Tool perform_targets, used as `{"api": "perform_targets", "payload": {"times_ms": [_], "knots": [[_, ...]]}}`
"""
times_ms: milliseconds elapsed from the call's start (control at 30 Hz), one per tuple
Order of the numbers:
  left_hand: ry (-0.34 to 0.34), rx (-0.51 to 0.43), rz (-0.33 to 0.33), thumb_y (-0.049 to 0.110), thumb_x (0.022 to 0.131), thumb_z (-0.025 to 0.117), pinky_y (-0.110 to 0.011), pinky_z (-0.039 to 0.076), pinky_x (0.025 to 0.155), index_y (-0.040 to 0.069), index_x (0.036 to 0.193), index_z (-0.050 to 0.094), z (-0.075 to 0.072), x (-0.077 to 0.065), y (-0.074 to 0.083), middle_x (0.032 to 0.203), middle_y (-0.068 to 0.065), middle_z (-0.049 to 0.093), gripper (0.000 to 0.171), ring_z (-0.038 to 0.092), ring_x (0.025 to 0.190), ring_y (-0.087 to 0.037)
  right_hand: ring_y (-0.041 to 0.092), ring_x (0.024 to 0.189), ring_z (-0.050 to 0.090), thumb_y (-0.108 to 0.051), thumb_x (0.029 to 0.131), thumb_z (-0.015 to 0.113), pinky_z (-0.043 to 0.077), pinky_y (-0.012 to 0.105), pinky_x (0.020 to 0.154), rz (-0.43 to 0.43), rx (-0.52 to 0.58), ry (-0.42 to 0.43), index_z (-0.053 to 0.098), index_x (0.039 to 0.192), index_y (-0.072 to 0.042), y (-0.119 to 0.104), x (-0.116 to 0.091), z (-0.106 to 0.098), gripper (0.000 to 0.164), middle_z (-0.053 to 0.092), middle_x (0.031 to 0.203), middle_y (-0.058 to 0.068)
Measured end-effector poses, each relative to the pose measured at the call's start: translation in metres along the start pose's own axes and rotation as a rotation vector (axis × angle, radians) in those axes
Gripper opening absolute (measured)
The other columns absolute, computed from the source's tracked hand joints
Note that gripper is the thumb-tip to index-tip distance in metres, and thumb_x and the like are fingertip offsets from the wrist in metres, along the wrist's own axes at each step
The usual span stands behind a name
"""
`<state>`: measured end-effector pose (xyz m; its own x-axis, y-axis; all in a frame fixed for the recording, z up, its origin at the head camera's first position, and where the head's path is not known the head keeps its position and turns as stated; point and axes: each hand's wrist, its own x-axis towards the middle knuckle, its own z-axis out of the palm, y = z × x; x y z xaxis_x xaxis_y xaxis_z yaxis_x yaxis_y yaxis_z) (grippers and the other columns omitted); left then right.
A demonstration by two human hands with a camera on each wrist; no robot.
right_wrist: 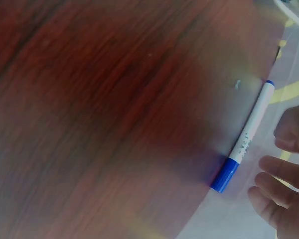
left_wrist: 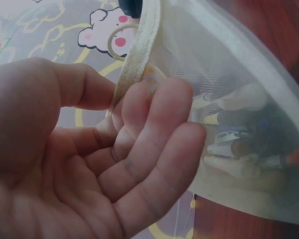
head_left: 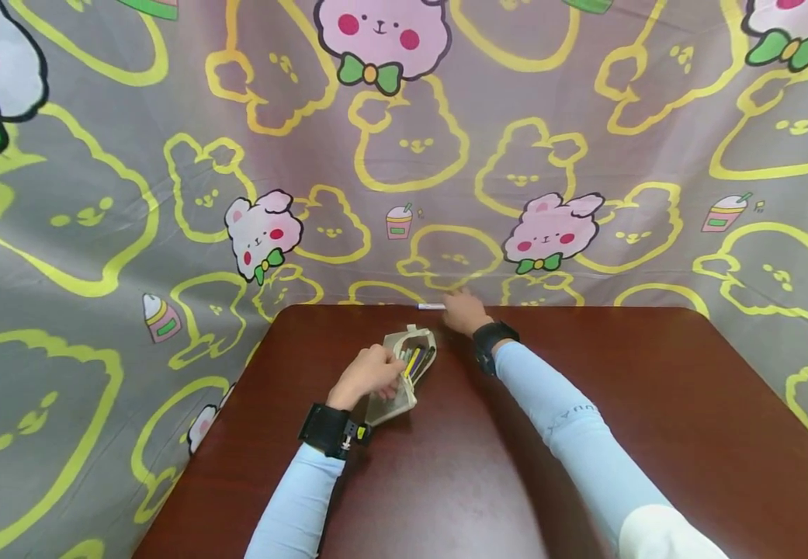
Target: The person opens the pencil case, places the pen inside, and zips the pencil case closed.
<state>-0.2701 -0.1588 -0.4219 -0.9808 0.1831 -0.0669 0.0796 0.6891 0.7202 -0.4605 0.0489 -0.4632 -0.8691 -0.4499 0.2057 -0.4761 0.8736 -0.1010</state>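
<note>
My left hand (head_left: 370,371) pinches the cream zipper edge of a see-through mesh pencil pouch (head_left: 391,409) and holds its mouth open. Thumb and forefinger meet on that edge (left_wrist: 134,59) in the left wrist view, the other fingers curled against the mesh. Several pens (head_left: 414,362) lie inside the pouch, one of them yellow. At the table's far edge lies a white marker (right_wrist: 253,122) with a blue cap. My right hand (head_left: 466,312) reaches beside it; its loosely bent fingers (right_wrist: 276,196) are a little apart from the marker, with nothing in them.
The brown wooden table (head_left: 585,435) ends just beyond the marker. Behind it hangs a grey curtain (head_left: 627,147) with yellow outlines and pink-cheeked cartoon heads, also running along the left side.
</note>
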Motion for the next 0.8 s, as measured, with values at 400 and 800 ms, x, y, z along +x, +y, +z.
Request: {"api": "perform_targets", "payload": {"times_ms": [400,800], "knots": [[0.021,-0.023,-0.007,0.020,0.092,0.055,-0.044,0.059,0.058,0.007,0.071,0.062,-0.002,-0.005,0.003,0.064,-0.005,0.067,0.026,0.067,0.054,-0.018,0.043,0.123,0.047,-0.012,0.091,0.054,0.048,0.056,0.093,0.008,-0.025,-0.012,0.060,0.125,-0.004,-0.002,0.003,0.003,0.035,0.062,0.129,0.018],[0.015,-0.017,-0.005,0.020,0.092,0.053,-0.041,0.058,0.055,0.008,0.070,0.062,0.000,-0.005,-0.001,0.065,-0.005,0.068,0.027,0.068,0.054,-0.016,0.041,0.120,0.047,-0.015,0.092,0.058,0.047,0.055,0.095,0.045,-0.088,-0.041,0.058,0.128,-0.005,0.011,0.006,0.018,0.038,0.061,0.130,0.016]]}}
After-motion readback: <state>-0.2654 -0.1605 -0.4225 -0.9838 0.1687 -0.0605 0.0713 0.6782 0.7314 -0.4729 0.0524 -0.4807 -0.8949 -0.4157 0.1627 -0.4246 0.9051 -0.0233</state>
